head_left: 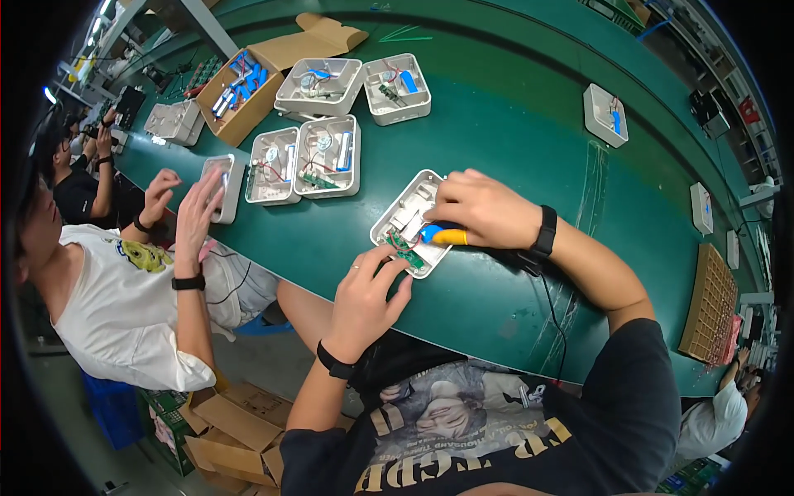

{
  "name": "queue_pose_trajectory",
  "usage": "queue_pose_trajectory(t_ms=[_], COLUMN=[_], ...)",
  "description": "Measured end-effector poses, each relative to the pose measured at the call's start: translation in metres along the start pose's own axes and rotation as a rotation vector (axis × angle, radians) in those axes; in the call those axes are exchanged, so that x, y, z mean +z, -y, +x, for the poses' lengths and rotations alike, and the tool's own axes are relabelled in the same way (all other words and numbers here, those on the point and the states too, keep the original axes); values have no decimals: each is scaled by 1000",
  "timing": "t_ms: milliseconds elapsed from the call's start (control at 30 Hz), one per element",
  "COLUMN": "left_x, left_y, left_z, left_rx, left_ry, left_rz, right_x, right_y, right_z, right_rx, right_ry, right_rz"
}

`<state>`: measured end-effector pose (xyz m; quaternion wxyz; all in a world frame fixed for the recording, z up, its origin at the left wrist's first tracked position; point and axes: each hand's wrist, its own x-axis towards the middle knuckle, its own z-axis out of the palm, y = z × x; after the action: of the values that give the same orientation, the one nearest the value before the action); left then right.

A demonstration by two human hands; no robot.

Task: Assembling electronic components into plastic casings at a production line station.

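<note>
A white plastic housing (402,203) lies tilted on the green bench in front of me, with a green circuit board (410,257) and thin wires at its near end. My left hand (364,299) grips the near left edge of this housing, fingertips at the board and thumb by the outer wall. Over the right side of the housing, my right hand (488,211) is closed around a yellow-and-blue tool (449,236) that points left into it. The fingers cover much of the tool, so its exact kind cannot be told. A black band circles each wrist.
Several similar housings (328,157) with blue cells and wires stand at the upper left, beside a cardboard box (241,95) of blue cells. A co-worker's hands (194,211) are at another housing on the left. One housing (606,116) sits far right; a black cable (556,318) hangs near my right arm.
</note>
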<state>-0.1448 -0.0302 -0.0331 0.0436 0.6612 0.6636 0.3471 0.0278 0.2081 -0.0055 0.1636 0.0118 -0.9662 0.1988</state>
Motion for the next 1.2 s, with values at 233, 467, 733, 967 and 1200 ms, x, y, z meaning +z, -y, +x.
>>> queue_pose_trajectory(t_ms=[233, 467, 733, 967, 1200], left_x=[-3, -6, 1, 2, -16], left_y=[-7, -9, -8, -10, -1], left_z=[-16, -18, -19, -11, 11], left_rx=[-27, -38, -74, -138, 44], left_ry=[-43, -70, -103, -150, 0], left_rz=[5, -5, -56, -28, 61], right_x=[1, 5, 18, 25, 2], right_y=[30, 41, 47, 32, 33], right_z=[9, 20, 17, 17, 18], right_rx=[-74, -187, -148, 18, -5], right_ry=[126, 148, 36, 24, 16], right_rz=[-41, -70, 85, 342, 229])
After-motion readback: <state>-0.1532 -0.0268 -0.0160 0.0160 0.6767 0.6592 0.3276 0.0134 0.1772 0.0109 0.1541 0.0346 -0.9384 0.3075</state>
